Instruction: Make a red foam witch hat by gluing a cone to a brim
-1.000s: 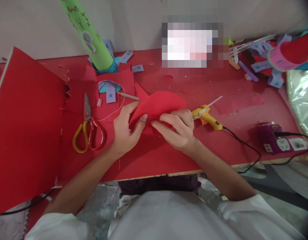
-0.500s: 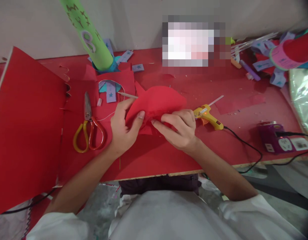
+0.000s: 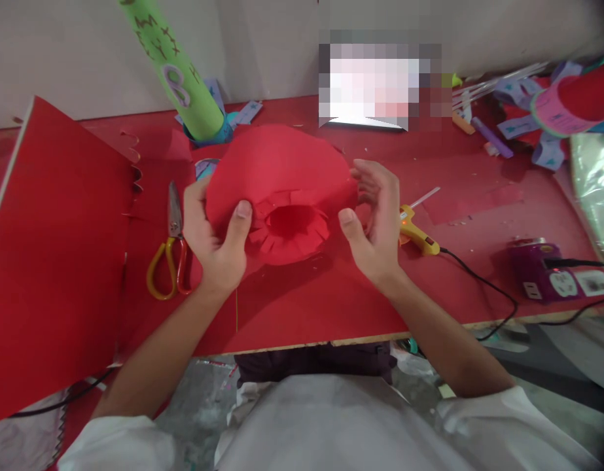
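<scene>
Between my hands is a red disc (image 3: pixel 282 157) of foam sheet or thick paper. Cut tabs are folded outward around the hole (image 3: pixel 294 222) in its middle, which faces me. My left hand (image 3: pixel 218 235) grips the disc's left edge, thumb on the near face and fingers mostly hidden behind. At the right edge, my right hand (image 3: pixel 377 219) holds it loosely, with its thumb in front and curved fingertips against the rim. Scissors (image 3: pixel 173 229) with yellow and red handles lie just left of my left hand. A yellow glue gun (image 3: pixel 419 235) rests beyond my right hand, its light on.
A green tube (image 3: pixel 184 85) stands behind on the left. A large red panel (image 3: pixel 56 261) rises at the left. To the right are a purple power block (image 3: pixel 537 268), a black cable (image 3: pixel 483 281) and a pink-banded red tube (image 3: pixel 561 108). A blurred-out screen (image 3: pixel 373 85) stands at the back.
The red disc has been turned so its tabbed hole faces me. My left hand has moved left; my right hand has let go of the tabs near the middle and moved to the right rim.
</scene>
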Motion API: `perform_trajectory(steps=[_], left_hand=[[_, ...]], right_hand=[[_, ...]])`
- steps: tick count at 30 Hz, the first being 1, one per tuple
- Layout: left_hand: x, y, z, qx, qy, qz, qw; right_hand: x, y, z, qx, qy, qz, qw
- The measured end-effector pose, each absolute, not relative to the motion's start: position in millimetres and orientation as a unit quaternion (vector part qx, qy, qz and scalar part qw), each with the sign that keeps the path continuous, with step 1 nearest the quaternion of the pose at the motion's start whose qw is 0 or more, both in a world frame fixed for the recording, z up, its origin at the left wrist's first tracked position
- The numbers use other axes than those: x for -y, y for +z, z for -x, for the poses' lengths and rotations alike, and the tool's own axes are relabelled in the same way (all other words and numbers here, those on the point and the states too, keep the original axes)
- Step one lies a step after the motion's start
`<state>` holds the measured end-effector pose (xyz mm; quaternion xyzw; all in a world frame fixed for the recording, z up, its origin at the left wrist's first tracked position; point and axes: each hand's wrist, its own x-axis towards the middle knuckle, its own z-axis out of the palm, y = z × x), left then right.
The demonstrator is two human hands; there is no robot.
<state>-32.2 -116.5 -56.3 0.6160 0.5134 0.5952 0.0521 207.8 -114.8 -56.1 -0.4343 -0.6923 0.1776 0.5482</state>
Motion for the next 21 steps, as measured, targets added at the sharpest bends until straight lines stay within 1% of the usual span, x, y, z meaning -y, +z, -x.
perform_trajectory(steps=[4,6,10,15,18,21], left_hand=[[104,-55,36,-0.466,0.671,-0.574,0.057],[96,-57,40,-0.447,0.686,-0.571,0.061],[88,-61,46,-0.446,0.674,-0.582,0.088],[88,-56,42,-0.458,0.695,-0.537,0.135],[89,-54,39,-0.481,0.689,-0.52,0.153],[88,-54,39,-0.479,0.685,-0.53,0.144]], right_hand=[[108,-63,-213,0.68,0.355,0.354,0.534],[109,-63,-216,0.67,0.414,0.336,0.516],[114,-62,-217,0.68,0.431,0.362,0.47],[116,-62,-214,0.667,0.48,0.288,0.492],[115,-66,-213,0.668,0.478,0.303,0.483],[114,-69,-212,0.662,0.487,0.299,0.484]])
